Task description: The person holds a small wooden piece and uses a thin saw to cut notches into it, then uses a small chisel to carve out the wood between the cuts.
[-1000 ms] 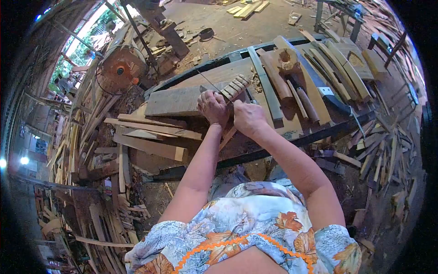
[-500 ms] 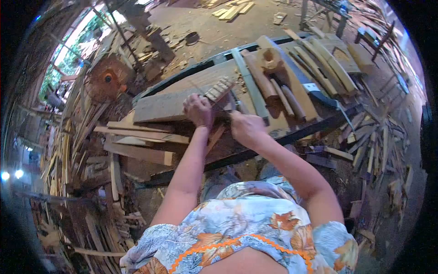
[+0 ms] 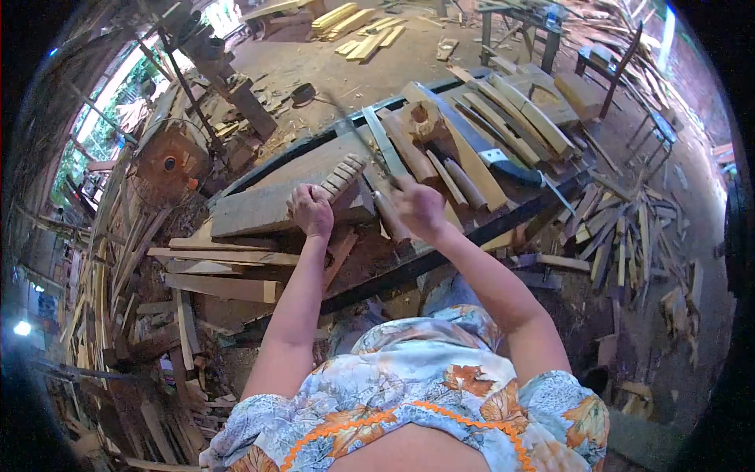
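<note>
Holds the notched block [image 3: 344,177] in the left hand [image 3: 311,211], with fingers bent in round its near end, slanting it up and away over the thick plank [image 3: 255,211] on the desk [image 3: 393,275]; hard to tell whether touching the plank. Grips a long thin tool [image 3: 363,140] in the right hand [image 3: 421,208], with fingers closed round its near end, too blurred to tell one from another. Points the tool away and leftward, past the block and apart from it in view, with a smeared far end. Beside the right hand on the desk, a round rod [image 3: 391,219], then a flat strip [image 3: 384,143] and a hollowed block [image 3: 425,118] with a round hole in its top, too dark inside to show any contents. Farther right, a saw [image 3: 511,167] with a dark handle, next to long curved slats [image 3: 528,114]. On the floor beyond the desk, a dark round pan [image 3: 303,95], too small to tell what is in it. Off to the left, a fan [image 3: 169,163] with a round cage.
</note>
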The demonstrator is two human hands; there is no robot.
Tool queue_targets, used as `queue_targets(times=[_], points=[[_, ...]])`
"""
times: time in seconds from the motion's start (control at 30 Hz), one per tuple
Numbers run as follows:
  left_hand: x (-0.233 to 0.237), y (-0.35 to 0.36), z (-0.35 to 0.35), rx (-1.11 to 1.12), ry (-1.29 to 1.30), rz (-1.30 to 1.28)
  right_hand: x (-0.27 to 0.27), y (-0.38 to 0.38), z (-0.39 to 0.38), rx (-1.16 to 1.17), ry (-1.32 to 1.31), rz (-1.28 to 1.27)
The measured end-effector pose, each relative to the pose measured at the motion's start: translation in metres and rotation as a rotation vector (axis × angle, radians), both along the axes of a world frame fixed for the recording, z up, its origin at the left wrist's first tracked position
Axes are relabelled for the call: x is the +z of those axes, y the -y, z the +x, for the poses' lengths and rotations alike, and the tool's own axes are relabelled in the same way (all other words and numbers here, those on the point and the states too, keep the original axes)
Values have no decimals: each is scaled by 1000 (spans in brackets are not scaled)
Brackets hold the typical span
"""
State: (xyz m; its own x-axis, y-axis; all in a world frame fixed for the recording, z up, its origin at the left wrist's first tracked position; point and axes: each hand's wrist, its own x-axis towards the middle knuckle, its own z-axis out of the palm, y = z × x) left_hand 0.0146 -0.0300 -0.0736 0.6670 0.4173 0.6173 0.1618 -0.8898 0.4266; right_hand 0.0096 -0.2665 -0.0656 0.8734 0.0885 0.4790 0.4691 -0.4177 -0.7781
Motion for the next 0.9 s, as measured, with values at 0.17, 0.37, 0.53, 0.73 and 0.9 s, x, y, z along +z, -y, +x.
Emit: queue_targets(times=[0.17,0.37,0.53,0.73,0.9], points=[[21,-3,1,-44,-128,-195,-44,56,-3,-94,-205,-140],[74,2,17,-50,-599,-126,-49,60,1,-25,-270,-66],[104,-4,24,-159,-1029,-142,-50,63,-3,33,-386,201],[77,16,51,-502,-603,-158,-53,63,-3,17,-270,151],[94,45,52,-386,-806,294,-48,64,-5,39,-278,208]])
